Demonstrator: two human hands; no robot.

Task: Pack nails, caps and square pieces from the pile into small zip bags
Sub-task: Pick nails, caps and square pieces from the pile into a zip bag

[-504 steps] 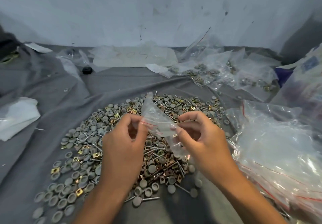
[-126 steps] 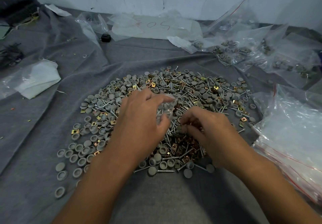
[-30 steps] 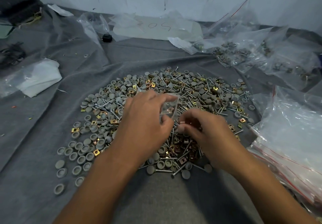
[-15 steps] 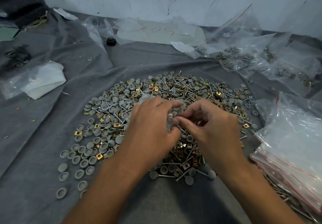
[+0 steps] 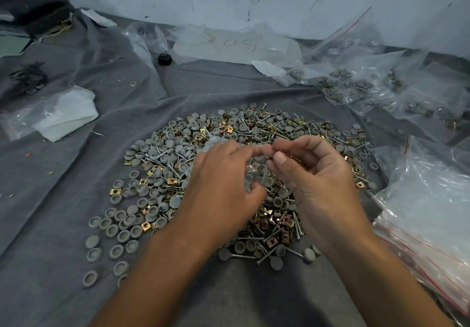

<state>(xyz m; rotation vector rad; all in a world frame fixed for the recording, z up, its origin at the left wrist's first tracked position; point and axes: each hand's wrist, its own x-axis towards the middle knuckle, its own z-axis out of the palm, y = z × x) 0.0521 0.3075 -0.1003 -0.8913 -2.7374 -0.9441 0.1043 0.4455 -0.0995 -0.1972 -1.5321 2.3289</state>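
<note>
The hands have come up off the pile a little since half a second ago, and the right one has swung in closer to the left, so the two now meet over the middle of the heap. The left hand (image 5: 223, 181) has its fingers curled round a small clear zip bag (image 5: 255, 171), crumpled and see-through, with grey caps showing inside it just past the thumb. The right hand (image 5: 315, 174) pinches at the bag's top edge, forefinger and thumb closed on the thin plastic right where the left fingertips (image 5: 256, 150) end; whether a piece is caught in that pinch, I cannot tell. Below and all around the fingers lies the pile (image 5: 229, 174): round grey caps (image 5: 132, 227), most lying hollow side up, thickest out to the left of the left knuckles; brassy square pieces (image 5: 272, 222) with a hole in each, crowded under the right wrist; slim silver nails (image 5: 244, 256) lying crisscross, one with a grey head near the forearms. Everything sits on a rumpled grey cloth (image 5: 76, 225). Beyond the right hand's little finger a stack of empty red-striped bags (image 5: 427, 212) shines, and farther off past the fingertips filled bags (image 5: 356, 85) lie heaped by the wall.
</note>
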